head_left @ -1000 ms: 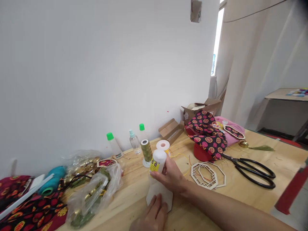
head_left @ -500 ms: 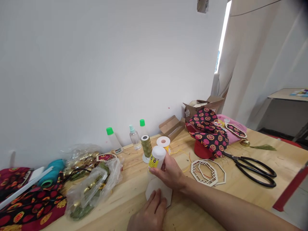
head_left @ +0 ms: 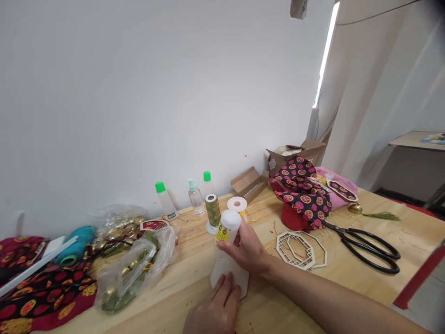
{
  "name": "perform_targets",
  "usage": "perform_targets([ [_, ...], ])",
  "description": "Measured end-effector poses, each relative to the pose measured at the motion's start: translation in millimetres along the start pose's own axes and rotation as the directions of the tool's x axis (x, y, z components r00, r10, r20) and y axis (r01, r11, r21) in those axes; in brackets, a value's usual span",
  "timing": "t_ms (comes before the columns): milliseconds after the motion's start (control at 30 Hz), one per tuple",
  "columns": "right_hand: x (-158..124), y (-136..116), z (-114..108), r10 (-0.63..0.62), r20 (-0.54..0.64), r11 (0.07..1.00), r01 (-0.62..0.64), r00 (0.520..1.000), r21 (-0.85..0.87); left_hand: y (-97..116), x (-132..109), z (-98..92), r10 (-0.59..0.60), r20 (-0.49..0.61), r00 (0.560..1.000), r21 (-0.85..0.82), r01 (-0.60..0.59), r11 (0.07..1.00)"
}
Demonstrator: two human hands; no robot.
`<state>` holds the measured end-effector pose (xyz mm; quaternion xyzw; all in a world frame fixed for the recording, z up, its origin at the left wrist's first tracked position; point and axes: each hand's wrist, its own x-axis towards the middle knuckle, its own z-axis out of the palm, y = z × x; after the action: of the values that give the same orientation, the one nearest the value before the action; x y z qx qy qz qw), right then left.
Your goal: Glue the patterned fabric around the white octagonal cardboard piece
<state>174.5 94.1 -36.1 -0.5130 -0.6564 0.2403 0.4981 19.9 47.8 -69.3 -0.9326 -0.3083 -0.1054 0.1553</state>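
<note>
My right hand (head_left: 245,248) is wrapped around a white glue stick (head_left: 229,227) with a yellow label. It is held tilted, its lower end at the upper part of a pale many-sided card (head_left: 239,276) on the table. That lower end is hidden by my fingers. My left hand (head_left: 217,306) lies on the near part of the card, fingers stretched flat and pressing it down. Right of my wrist lie thin wooden lattice frames (head_left: 299,250). Behind the glue stick stand an olive thread spool (head_left: 212,209) and a white spool (head_left: 237,204) with yellow thread.
Black-handled scissors (head_left: 370,248) lie at the right, beside patterned fabric (head_left: 301,188). Cardboard boxes (head_left: 248,183), green-capped bottles (head_left: 166,199) and a spray bottle (head_left: 196,199) stand along the wall. At left are plastic bags (head_left: 139,269) with bells, a teal thread cone (head_left: 75,246) and dark red fabric (head_left: 45,301).
The view has shifted very slightly. Both hands, the glue stick and the card stay in almost the same positions.
</note>
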Motion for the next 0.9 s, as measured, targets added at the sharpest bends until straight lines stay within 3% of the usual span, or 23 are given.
perform_targets([
  [367, -0.4, -1.9, 0.1, -0.012, 0.042, 0.999, 0.013, 0.999, -0.046, 0.9, -0.7, -1.5, -0.023, 0.014, 1.000, -0.019, 0.023, 1.000],
  [667, 0.9, 2.5, 1.1, 0.001, 0.060, 1.000, -0.002, 0.998, 0.031, -0.5, -1.1, -0.8, 0.011, 0.001, 1.000, 0.004, -0.011, 1.000],
  [900, 0.5, 1.3, -1.1, 0.007, 0.025, 0.990, -0.004, 1.000, -0.143, -5.3, -2.2, 2.3, 0.075, -0.019, 0.997, 0.006, -0.075, 0.997],
])
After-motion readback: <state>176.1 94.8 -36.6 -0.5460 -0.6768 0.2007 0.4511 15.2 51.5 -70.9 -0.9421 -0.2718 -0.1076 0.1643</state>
